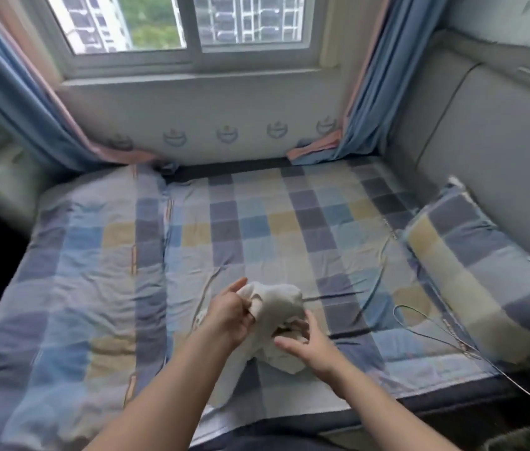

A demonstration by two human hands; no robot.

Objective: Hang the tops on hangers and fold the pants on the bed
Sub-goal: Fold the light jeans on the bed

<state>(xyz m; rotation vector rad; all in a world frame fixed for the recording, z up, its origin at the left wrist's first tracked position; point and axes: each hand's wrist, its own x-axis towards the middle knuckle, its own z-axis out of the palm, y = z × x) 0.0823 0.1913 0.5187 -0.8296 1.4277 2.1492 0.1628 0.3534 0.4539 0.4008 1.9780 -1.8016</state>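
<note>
A crumpled cream-white garment (276, 307) is lifted a little above the checked bed sheet (289, 222), near the bed's front edge. My left hand (229, 315) grips its upper left part, fingers curled into the cloth. My right hand (306, 345) holds its lower right side, with the thumb and fingers tucked into the folds. Part of the garment hangs down to the sheet between my forearms. Whether it is a top or pants cannot be told. A thin wire hanger (420, 320) lies on the sheet to the right, beside the pillow.
A checked pillow (472, 268) leans at the right against a grey padded headboard (485, 141). A folded checked quilt (87, 271) covers the bed's left side. A window (188, 24) and blue curtains (22, 102) stand behind the bed.
</note>
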